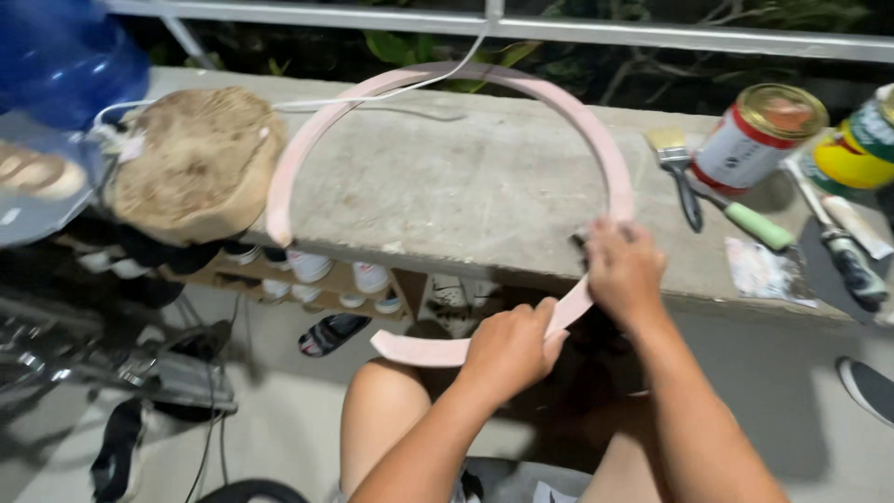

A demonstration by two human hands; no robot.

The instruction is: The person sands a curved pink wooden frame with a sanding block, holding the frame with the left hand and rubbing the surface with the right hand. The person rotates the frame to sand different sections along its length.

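Head view, left to right, placed relative to the concrete ledge (447,186). A straw-coloured round lump (200,163) sits at the ledge's left end. A pink curved strip (447,186), an open hoop, arcs over the ledge top, its lower end hanging off the front edge. The left hand (507,349) is closed around that lower end, below the edge. The right hand (624,270) grips the strip at the edge. A paintbrush (678,168) and two cans (759,135) rest on the ledge's right end.

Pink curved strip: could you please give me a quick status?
Both hands, left hand and right hand, gripping pink curved strip. Strip rests on concrete ledge. Paintbrush and tin alongside.
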